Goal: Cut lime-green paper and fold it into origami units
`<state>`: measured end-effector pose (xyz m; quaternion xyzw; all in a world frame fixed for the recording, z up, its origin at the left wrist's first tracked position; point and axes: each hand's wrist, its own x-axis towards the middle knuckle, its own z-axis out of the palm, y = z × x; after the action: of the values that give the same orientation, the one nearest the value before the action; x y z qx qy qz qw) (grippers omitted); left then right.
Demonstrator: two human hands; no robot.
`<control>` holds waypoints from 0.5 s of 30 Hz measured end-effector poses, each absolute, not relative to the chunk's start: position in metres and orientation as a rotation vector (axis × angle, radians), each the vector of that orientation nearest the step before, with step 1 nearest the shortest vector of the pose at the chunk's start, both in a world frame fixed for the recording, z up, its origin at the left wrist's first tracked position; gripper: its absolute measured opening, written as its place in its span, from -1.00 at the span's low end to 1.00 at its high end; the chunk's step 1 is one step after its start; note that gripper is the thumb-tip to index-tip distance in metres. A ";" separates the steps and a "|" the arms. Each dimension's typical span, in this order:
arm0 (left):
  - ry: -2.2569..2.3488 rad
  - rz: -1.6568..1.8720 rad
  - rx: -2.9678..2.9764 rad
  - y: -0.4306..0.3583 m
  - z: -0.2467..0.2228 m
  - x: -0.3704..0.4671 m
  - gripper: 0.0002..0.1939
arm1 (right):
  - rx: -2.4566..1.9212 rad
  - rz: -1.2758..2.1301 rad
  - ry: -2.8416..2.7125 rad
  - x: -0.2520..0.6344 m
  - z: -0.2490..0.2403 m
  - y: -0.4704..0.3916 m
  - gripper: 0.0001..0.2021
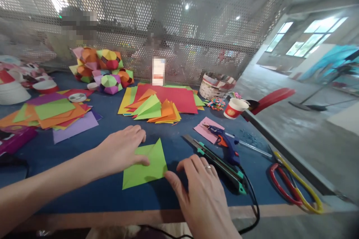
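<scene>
Head camera shows the folded green paper (pixel 150 166) at seven o'clock, the left hand (pixel 123 149) open, thumb over it. The right hand (pixel 203 186), loosely curled but open, meets its three-o'clock edge beside a utility knife (pixel 221 166).

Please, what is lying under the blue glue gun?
Under the front part of the glue gun there is a pink sheet. Its handle is over the blue table. What the gun's body covers directly cannot be seen.
</scene>
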<state>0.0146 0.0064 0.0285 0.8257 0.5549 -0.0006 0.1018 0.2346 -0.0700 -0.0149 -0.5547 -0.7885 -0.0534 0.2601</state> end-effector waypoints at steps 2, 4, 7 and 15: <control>1.683 0.024 2.382 0.001 0.028 0.011 -0.63 | -1.547 -0.163 -2.105 0.222 -0.022 -0.068 -0.60; 1.696 0.066 2.325 -0.003 0.026 0.008 -0.66 | -1.580 -0.163 -2.081 0.214 -0.030 -0.066 -0.60; 1.694 0.089 2.289 -0.006 0.022 0.006 -0.67 | -1.566 -0.129 -2.102 0.207 -0.038 -0.064 -0.65; 1.638 0.109 2.199 -0.008 0.021 0.011 -0.73 | -1.449 -0.220 -2.054 0.209 -0.049 -0.057 -0.37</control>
<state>0.0108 -0.0076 0.0214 0.7854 0.5853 0.0388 0.1975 0.2093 -0.0569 -0.0487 -0.5471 -0.7755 -0.0830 0.3040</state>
